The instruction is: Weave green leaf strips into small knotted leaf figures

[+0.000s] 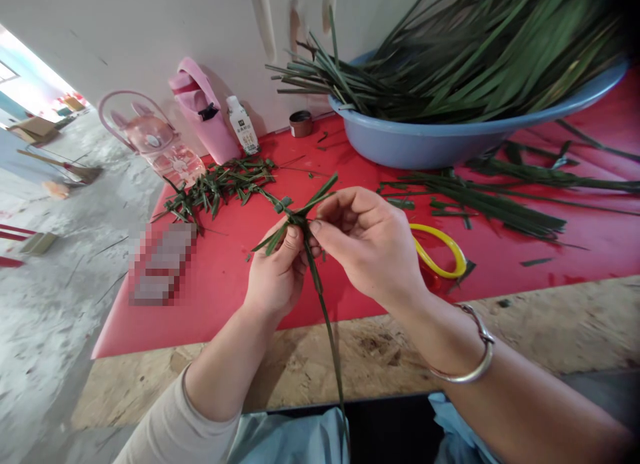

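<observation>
Red sheeting [225, 277] is spread over a rough chipboard tabletop [550, 324], which is set against a white wall with a grey concrete floor seen off its left edge. Above the near edge of the sheeting, a small knot of folded green leaf strips [295, 217] is pinched between both hands: the left hand [277, 274] is clenched around its lower part, while the right hand [367, 241] is closed on it with thumb and fingertips from the other side. One long strip is seen hanging from the knot down past the near edge. A silver bangle [475, 357] is worn on the right wrist. Just beside the right hand, yellow-handled scissors [443, 251] are laid on the sheeting. A blue plastic basin [450, 134] heaped with long green leaves is placed toward the far right corner, with loose strips [490, 201] laid before it. A pile of green offcuts [220, 184] and a pink water jug [155, 141] are found near the far left corner.
</observation>
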The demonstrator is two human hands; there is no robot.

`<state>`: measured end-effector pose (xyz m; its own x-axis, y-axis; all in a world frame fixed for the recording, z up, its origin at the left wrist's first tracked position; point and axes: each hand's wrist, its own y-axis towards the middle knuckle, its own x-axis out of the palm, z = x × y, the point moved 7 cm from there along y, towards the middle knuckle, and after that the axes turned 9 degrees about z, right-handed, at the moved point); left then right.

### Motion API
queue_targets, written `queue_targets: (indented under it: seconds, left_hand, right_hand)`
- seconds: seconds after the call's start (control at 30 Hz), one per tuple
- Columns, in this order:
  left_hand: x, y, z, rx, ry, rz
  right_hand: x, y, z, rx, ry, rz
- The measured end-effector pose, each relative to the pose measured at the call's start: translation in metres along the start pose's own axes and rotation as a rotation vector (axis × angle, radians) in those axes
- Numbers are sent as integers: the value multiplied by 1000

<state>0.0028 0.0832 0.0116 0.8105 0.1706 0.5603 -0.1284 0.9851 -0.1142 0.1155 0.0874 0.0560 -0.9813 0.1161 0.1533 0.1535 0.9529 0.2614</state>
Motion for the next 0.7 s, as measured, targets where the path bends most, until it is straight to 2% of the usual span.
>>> queue_targets:
  seconds: [0.13,0.23,0.3,0.43,0.5,0.6,0.63,0.7]
  left_hand:
    - [1,0,-1,-78,-38,32]
    - [-2,-1,-1,-135,-34,74]
    - [-2,-3,-4,-190,-33,70]
    - [9,-8,-13,-304,-25,-50]
    - [12,-8,-13,-290,-33,-81]
    - [8,-4,-7,-213,-59,-39]
    - [6,-2,-4,-197,-68,-12]
    - [2,1,0,-179,-101,19]
  right_hand:
    - [3,4,11,172,231,-14]
    - [0,7,15,222,317,-11]
    - [-4,8,15,208,333,30]
    - [-13,11,15,102,295,164]
    - [-13,15,15,63,250,183]
    - [-15,19,17,55,78,76]
    - [-20,19,17,50,-30,38]
    - [-45,15,14,-38,-357,65]
